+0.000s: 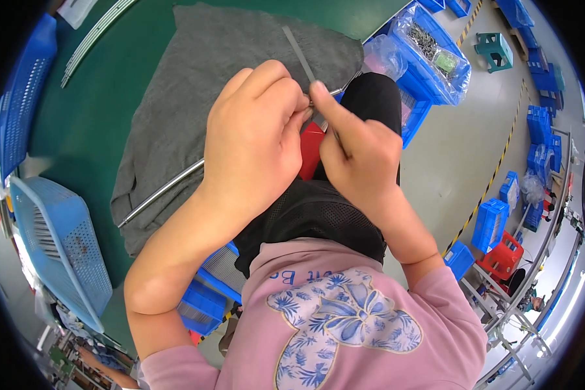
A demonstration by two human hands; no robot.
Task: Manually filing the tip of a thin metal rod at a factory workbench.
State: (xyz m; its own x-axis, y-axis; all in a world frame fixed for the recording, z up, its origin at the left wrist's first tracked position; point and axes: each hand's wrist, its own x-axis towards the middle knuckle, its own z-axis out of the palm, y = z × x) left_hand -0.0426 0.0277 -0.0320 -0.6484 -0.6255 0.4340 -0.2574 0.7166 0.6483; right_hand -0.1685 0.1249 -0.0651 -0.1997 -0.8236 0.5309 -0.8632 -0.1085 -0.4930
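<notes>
My left hand is closed round a slim, shiny metal rod. The rod slants from the lower left of the grey cloth up through the fist, and its other end comes out beside the right fingertips. A thin, flat grey metal strip stretches up and left from the fingertips of my right hand, which are closed at its lower end. Both hands meet there, so the exact contact between strip and rod is hidden. Beneath the rod lies the grey cloth, spread over the green table.
A light blue basket with metal pieces stands at the left. More thin rods lie at the far left. Beyond the right hand is a blue crate with bagged small parts. A red seat shows between my legs. A green stool stands farther off.
</notes>
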